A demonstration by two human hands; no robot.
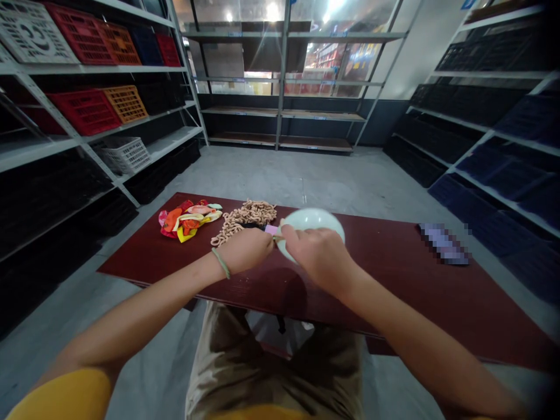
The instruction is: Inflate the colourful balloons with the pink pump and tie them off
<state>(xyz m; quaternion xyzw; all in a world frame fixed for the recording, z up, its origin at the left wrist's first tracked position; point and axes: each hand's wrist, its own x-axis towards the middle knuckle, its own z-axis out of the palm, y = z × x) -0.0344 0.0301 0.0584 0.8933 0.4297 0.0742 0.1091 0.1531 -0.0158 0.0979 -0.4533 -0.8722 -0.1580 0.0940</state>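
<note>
A pale green inflated balloon [311, 223] sits on the far side of my right hand [317, 256], whose fingers pinch it near the neck. My left hand [245, 251] is closed beside a small lilac piece [272, 230], which sticks out between the two hands. A thin pale strip runs from it towards my right fingers. Behind my left hand lies a heap of tan twisted cord or bands [245, 217]. Further left is a pile of limp orange, red and yellow balloons [188, 219]. The dark red table [394, 280] lies under everything.
A pixelated flat object [444, 244] lies at the table's right end. Metal shelves [105, 67] with red, orange and white crates stand at the left, with dark crates at the right. Bare shelves stand ahead. A grey floor surrounds the table.
</note>
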